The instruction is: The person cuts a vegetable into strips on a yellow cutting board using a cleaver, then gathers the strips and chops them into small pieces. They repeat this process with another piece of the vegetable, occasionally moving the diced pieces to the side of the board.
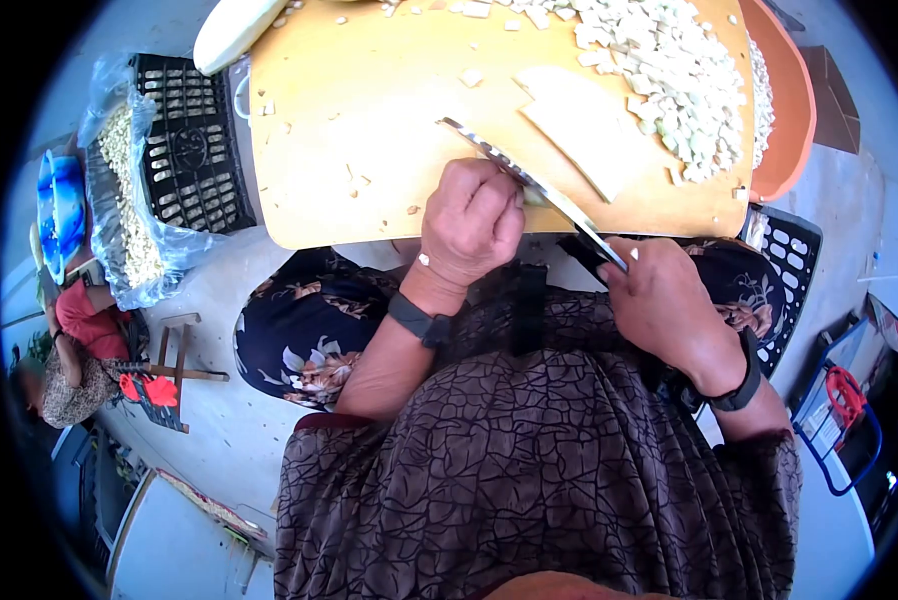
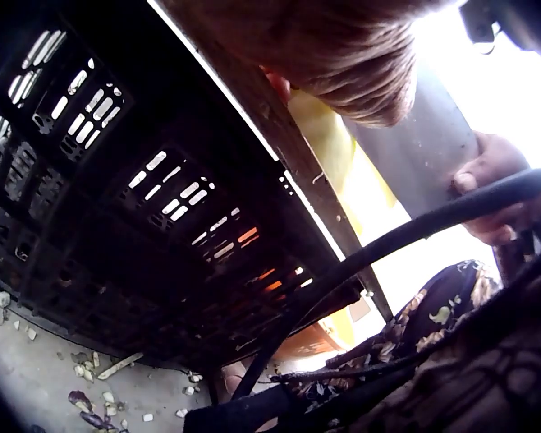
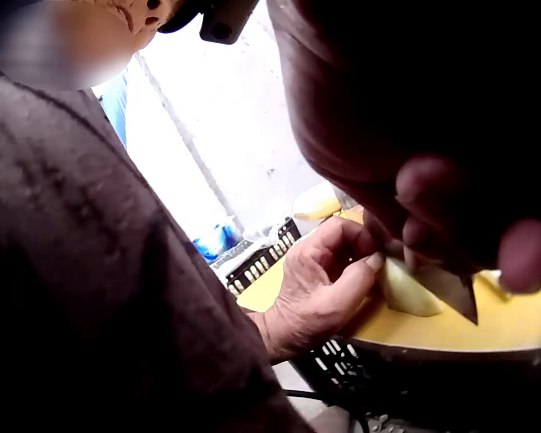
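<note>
My right hand [image 1: 664,300] grips a knife [image 1: 559,200], its blade slanting up and left across the cutting board's near edge. On the near side of the yellow board [image 1: 359,100], my left hand [image 1: 474,215] curls its fingers and thumb round a pale vegetable piece [image 3: 410,293]. The blade lies right beside this piece in the right wrist view; in the head view the left hand mostly hides it. Beyond the blade lie flat pale slices [image 1: 579,135]. Diced pieces [image 1: 669,80] form a heap at the board's far right.
A whole pale long vegetable [image 1: 234,35] lies at the board's far left corner. An orange basin [image 1: 794,120] stands past the right edge. To the left are a black crate [image 1: 194,150] and a plastic bag [image 1: 134,210] of cut pieces. Another person [image 1: 79,350] sits farther left.
</note>
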A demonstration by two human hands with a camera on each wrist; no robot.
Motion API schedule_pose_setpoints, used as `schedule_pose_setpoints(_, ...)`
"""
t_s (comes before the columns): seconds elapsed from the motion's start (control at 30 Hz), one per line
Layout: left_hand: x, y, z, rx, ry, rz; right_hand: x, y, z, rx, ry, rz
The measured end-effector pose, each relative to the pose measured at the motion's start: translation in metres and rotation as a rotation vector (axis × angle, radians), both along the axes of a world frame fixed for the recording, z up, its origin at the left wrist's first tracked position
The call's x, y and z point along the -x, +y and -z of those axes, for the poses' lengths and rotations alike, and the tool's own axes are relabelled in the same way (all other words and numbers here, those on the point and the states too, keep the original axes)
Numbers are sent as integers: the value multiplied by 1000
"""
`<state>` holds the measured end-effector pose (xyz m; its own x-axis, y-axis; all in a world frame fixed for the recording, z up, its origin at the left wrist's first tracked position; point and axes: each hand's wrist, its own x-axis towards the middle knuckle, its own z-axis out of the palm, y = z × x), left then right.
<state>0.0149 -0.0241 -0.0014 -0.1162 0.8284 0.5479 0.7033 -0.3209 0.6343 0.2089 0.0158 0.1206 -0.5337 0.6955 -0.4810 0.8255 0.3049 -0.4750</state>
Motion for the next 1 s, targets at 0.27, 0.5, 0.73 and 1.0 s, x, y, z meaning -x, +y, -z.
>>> schedule_pose_setpoints(0.27,0,0,1,-10,0,-2,-1,-4,7,0,-16,-11)
schedule_pose_setpoints(0.5,-1,0,0,5,2,-15,9,-4,11,9,-47,71)
schedule_pose_setpoints(0.73,-2,4,3,-70,-10,0,18,4,8,106,-92,158)
schedule_pose_setpoints(1.0,-3,3,3,-42,-19,-16,32,12,22,96,-99,79)
